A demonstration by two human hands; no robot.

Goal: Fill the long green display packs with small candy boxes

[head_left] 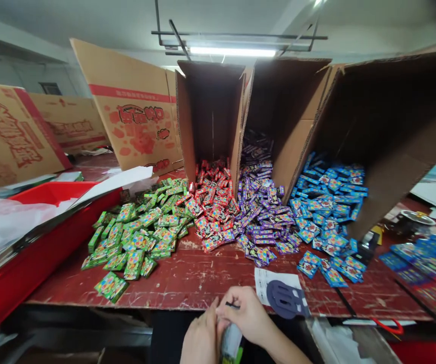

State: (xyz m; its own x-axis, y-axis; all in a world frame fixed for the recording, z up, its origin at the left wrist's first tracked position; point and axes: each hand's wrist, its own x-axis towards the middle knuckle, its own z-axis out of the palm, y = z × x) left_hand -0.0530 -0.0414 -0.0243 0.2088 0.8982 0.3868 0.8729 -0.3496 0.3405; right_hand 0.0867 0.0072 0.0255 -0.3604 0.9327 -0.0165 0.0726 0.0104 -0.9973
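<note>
Both of my hands meet just past the front edge of the table, at the bottom middle of the head view. My left hand [200, 337] is closed around a pale packet [232, 339] with a bright green part at its lower end. Its upper part is hidden by my fingers. Against the left fingertips, my right hand [249, 314] is pinched, and a short thin black strip [233, 305] sticks out of its fingers. A white printed sheet [262, 279] with a dark purple plastic piece [283, 298] on it lies right of my hands.
Small boxes lie heaped in green [151, 217], red [212, 197], purple [265, 217] and blue [324, 202] piles. Tall cardboard cartons [212, 101] stand open behind the piles. A red bin [70, 242] is at left; red-handled scissors [390, 327] lie at lower right.
</note>
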